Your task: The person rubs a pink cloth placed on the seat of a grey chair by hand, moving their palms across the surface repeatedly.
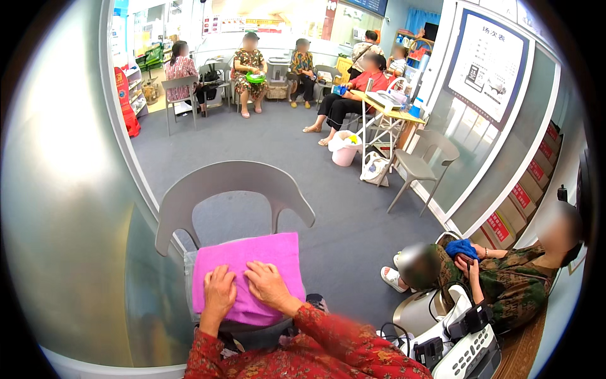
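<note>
A bright pink towel (pixel 246 246) is spread on the seat of a grey plastic chair (pixel 232 177), whose curved backrest faces away from me. Part of a clear plastic sheet or bag (pixel 190 284) shows under the towel's left edge. My left hand (pixel 219 293) rests palm down on the left part of the towel, fingers slightly bent. Right of it, my right hand (pixel 269 284) lies on the cloth with its fingers pointing forward and left. A gap of towel separates the hands, and shallow folds run near them. Neither hand visibly grips anything.
At right, a seated person (pixel 516 279) handles a blue cloth (pixel 461 247), near a white device with cables (pixel 466 350). A frosted partition (pixel 61 189) stands at left. Farther off are several seated people, a pink bin (pixel 345 152), a folding table (pixel 388 108) and another grey chair (pixel 419 158).
</note>
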